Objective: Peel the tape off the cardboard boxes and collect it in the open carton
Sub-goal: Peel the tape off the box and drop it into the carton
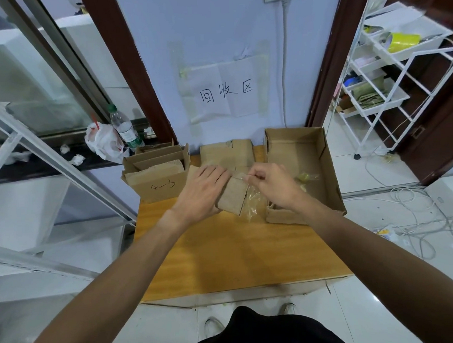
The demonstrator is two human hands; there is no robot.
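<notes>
My right hand [272, 185], just right of the frame's centre, pinches the top of a strip of clear tape [252, 201] between thumb and fingertips. The strip hangs crinkled down the right edge of a small flattened cardboard box [232, 197]. My left hand [202, 191] lies on that box from the left with its fingers straight and close together, pressing it down. The box rests on the wooden tabletop [238, 250], tilted a little.

Just right of my right hand stands the open carton [328, 165], with a yellowish wad of peeled tape [304, 178] on its floor. Behind my hands, at the tabletop's far edge, lies a stack of flattened boxes [227, 151]. Left of centre is a box marked "4-3" [160, 187], filled with flat cardboard pieces.
</notes>
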